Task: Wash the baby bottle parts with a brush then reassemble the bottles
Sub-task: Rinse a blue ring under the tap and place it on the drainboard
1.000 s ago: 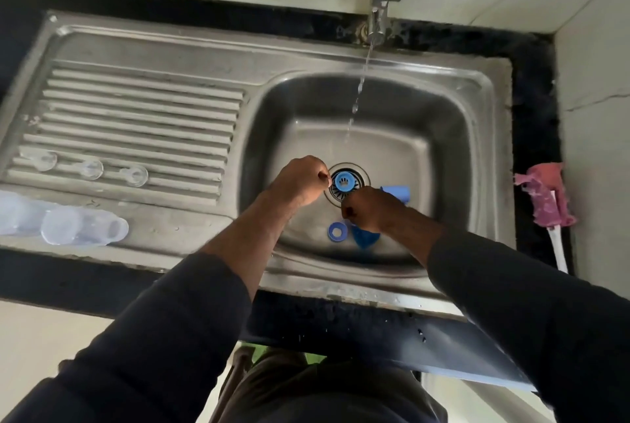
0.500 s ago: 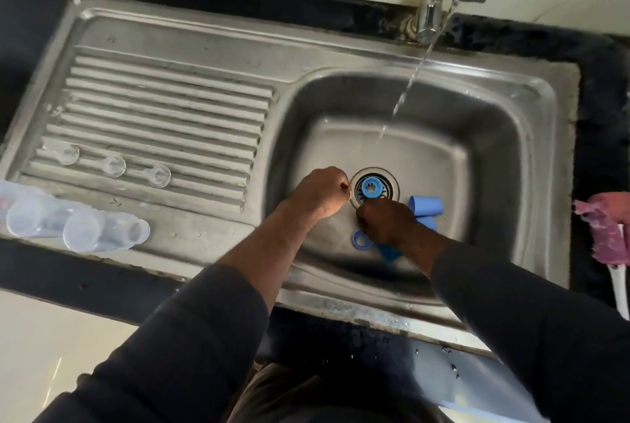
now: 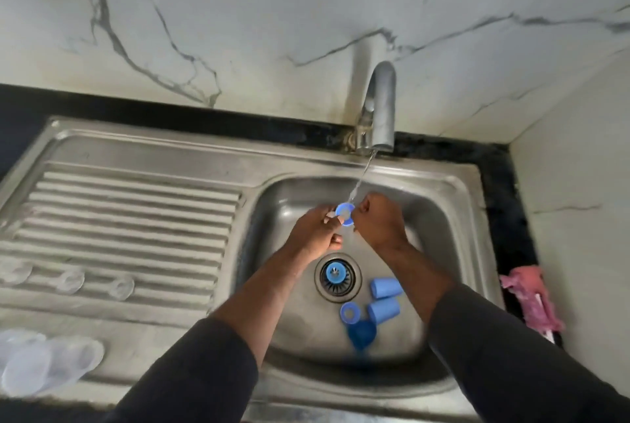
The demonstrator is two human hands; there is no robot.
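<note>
At the far left, on the flat steel lip of the sink (image 3: 163, 327), clear plastic bottles (image 3: 51, 364) lie on their sides, too blurred to count. Just beyond them three clear, dome-shaped nipples (image 3: 70, 281) sit in a row on the ribbed drainboard (image 3: 136, 211), apart from one another.

Over the basin the left hand (image 3: 315, 231) has its fingers curled, its grip closed by thumb and fingertips on the left edge of a small blue ring (image 3: 345, 214). The right hand (image 3: 378, 221) pinches the opposite edge, its grip likewise closed on the ring. Held between both hands, clear of the basin floor, the ring sits under the thin stream of water (image 3: 361, 180) falling from the curved metal tap (image 3: 378, 105).

Below the hands a round blue part (image 3: 334, 272) rests on the slotted drain strainer (image 3: 351, 281). Right of the drain two pale blue, cup-shaped caps (image 3: 386, 287) lie on their sides, near each other. A flat blue ring (image 3: 350, 311) lies just beside the lower one, and a darker blue cap (image 3: 361, 334), blurred, lies just below that ring.

At the far right a pink brush (image 3: 531, 300) with a white handle lies on the black counter (image 3: 497, 184) beside the sink.
</note>
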